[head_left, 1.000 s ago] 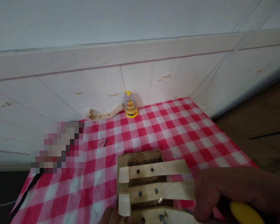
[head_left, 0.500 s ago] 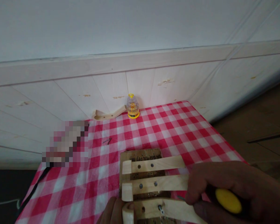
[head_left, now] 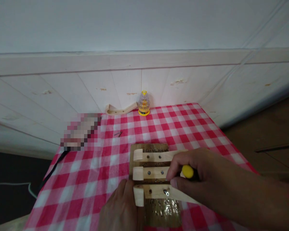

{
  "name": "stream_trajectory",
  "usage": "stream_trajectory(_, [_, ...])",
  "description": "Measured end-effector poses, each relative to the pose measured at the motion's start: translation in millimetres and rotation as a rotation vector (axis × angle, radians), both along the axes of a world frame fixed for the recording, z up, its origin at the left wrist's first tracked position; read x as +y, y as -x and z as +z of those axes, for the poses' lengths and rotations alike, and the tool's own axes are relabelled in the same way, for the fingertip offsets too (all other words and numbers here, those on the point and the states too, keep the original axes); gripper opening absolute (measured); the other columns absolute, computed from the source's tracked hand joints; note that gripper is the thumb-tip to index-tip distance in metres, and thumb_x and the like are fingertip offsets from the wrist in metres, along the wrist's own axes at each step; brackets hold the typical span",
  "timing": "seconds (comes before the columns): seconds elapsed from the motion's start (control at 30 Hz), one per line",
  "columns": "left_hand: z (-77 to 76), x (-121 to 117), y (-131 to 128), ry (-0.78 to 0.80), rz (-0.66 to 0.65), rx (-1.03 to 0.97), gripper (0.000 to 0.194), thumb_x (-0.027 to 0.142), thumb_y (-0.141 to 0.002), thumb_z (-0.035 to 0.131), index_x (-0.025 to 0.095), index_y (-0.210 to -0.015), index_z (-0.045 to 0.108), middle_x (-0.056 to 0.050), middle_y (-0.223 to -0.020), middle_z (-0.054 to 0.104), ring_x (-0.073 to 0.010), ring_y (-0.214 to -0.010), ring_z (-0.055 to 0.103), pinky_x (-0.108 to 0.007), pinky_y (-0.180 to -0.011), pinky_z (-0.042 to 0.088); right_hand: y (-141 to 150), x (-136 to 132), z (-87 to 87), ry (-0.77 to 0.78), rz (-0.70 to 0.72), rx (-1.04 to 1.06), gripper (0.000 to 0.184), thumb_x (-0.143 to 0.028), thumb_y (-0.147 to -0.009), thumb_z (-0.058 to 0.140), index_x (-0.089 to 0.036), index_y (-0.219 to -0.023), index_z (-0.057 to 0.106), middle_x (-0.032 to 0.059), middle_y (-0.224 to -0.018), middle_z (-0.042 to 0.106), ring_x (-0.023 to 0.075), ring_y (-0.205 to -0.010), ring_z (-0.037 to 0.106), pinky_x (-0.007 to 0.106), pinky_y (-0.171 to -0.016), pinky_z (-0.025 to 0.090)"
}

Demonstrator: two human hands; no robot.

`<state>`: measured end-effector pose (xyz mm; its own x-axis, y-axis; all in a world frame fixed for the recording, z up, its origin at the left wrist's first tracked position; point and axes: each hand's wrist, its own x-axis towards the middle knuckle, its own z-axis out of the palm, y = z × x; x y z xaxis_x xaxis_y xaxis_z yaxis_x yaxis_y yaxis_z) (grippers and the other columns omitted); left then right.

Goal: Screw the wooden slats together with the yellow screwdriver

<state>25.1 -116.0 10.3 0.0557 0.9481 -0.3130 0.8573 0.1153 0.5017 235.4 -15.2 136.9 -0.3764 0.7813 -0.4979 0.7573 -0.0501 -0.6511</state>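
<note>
Both hands have come further into view since a second ago. Right hand (head_left: 199, 173) is closed round a yellow-handled screwdriver (head_left: 188, 171) — its tip near a screw (head_left: 167, 193) in the nearest slat of the wooden assembly (head_left: 154, 179). Left hand (head_left: 121, 208), fingers loosely flat, steadies that assembly's near-left edge. Beneath it lies a red checked tablecloth (head_left: 188, 134); beyond, a pale panelled wall (head_left: 86, 86).

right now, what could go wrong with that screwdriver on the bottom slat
The screwdriver tip could slip off the screw, and the left hand bracing the wooden slat assembly sits close beside it. The right hand hides the shaft, so tilt is hard to judge. The loose screws could roll off.
</note>
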Motion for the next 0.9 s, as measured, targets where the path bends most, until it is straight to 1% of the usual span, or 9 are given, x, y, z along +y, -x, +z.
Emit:
stream_trajectory(0.1, [2.1, 2, -1, 0.023, 0.012, -0.026, 0.027, 0.02, -0.1, 0.044, 0.019, -0.108, 0.069, -0.012, -0.104, 0.079, -0.0259, -0.09, 0.081, -0.034, -0.072, 0.061, 6, -2, -2.6, -0.022, 0.051, -0.013, 0.019, -0.01, -0.076, 0.063, -0.021, -0.075, 0.078, -0.0015, -0.068, 0.074, 0.0124, -0.057, 0.062, 0.02, -0.05, 0.04])
stream_trajectory(0.2, [4.3, 2, -4, -0.011, 0.032, 0.005, 0.029, 0.022, -0.101, 0.042, 0.019, -0.108, 0.069, -0.013, -0.103, 0.079, -0.0268, -0.088, 0.08, -0.035, -0.071, 0.06, 11, -5, -10.3, -0.064, 0.083, -0.014, 0.021, -0.008, -0.076, 0.064, -0.021, -0.079, 0.08, -0.0001, -0.072, 0.076, 0.013, -0.06, 0.064, 0.02, -0.051, 0.04])
stream_trajectory(0.33, [9.5, 3, -6, -0.025, -0.003, 0.02, 0.03, 0.02, -0.102, 0.04, 0.017, -0.112, 0.069, -0.013, -0.104, 0.078, -0.0259, -0.089, 0.079, -0.035, -0.074, 0.058, 21, -4, -15.8, -0.007, 0.135, -0.032, 0.017, -0.008, -0.075, 0.069, -0.02, -0.075, 0.081, 0.0018, -0.07, 0.075, 0.0161, -0.066, 0.067, 0.023, -0.057, 0.044])
stream_trajectory(0.43, [13.6, 4, -7, 0.029, -0.007, 0.026, 0.029, 0.018, -0.101, 0.041, 0.017, -0.109, 0.069, -0.013, -0.108, 0.076, -0.0269, -0.092, 0.078, -0.037, -0.077, 0.058, 31, 0, -17.0, 0.035, 0.177, -0.12, 0.016, -0.008, -0.073, 0.072, -0.021, -0.071, 0.08, 0.0025, -0.07, 0.075, 0.0194, -0.071, 0.069, 0.027, -0.061, 0.048])
stream_trajectory(0.53, [15.1, 5, -7, 0.045, -0.014, 0.026, 0.028, 0.018, -0.101, 0.042, 0.018, -0.11, 0.068, -0.013, -0.108, 0.076, -0.0274, -0.092, 0.077, -0.037, -0.077, 0.057, 37, 3, -23.5, 0.04, 0.229, -0.224, 0.012, -0.009, -0.073, 0.076, -0.02, -0.073, 0.081, 0.0032, -0.074, 0.076, 0.0206, -0.073, 0.07, 0.028, -0.062, 0.048])
stream_trajectory(0.6, [14.5, 5, -6, 0.018, -0.019, 0.021, 0.028, 0.017, -0.101, 0.042, 0.017, -0.11, 0.068, -0.013, -0.107, 0.076, -0.0264, -0.091, 0.077, -0.036, -0.076, 0.057, 38, 4, -31.0, -0.028, 0.264, -0.207, 0.012, -0.012, -0.073, 0.08, -0.021, -0.079, 0.082, 0.0017, -0.075, 0.076, 0.0192, -0.072, 0.069, 0.027, -0.061, 0.048])
stream_trajectory(0.7, [12.9, 4, -6, -0.026, -0.021, 0.009, 0.029, 0.017, -0.102, 0.04, 0.016, -0.107, 0.068, -0.013, -0.105, 0.076, -0.0257, -0.09, 0.077, -0.037, -0.078, 0.058, 37, 5, -40.6, -0.136, 0.298, -0.168, 0.016, -0.013, -0.072, 0.082, -0.023, -0.085, 0.083, -0.0003, -0.077, 0.076, 0.0179, -0.071, 0.068, 0.027, -0.061, 0.047])
stream_trajectory(0.8, [13.0, 3, -6, -0.037, -0.014, 0.005, 0.028, 0.017, -0.101, 0.04, 0.017, -0.104, 0.068, -0.013, -0.103, 0.076, -0.0255, -0.089, 0.077, -0.037, -0.077, 0.059, 37, 9, -43.3, -0.115, 0.346, -0.16, 0.018, -0.012, -0.073, 0.083, -0.022, -0.088, 0.082, 0.0012, -0.08, 0.077, 0.019, -0.072, 0.07, 0.027, -0.062, 0.048])
stream_trajectory(0.9, [15.4, 3, -6, -0.048, -0.02, 0.005, 0.028, 0.018, -0.101, 0.041, 0.017, -0.108, 0.068, -0.013, -0.103, 0.076, -0.0262, -0.092, 0.077, -0.037, -0.078, 0.059, 39, 10, -42.6, -0.076, 0.371, -0.137, 0.013, -0.012, -0.076, 0.082, -0.02, -0.086, 0.081, 0.0019, -0.075, 0.075, 0.0191, -0.069, 0.069, 0.028, -0.062, 0.048])
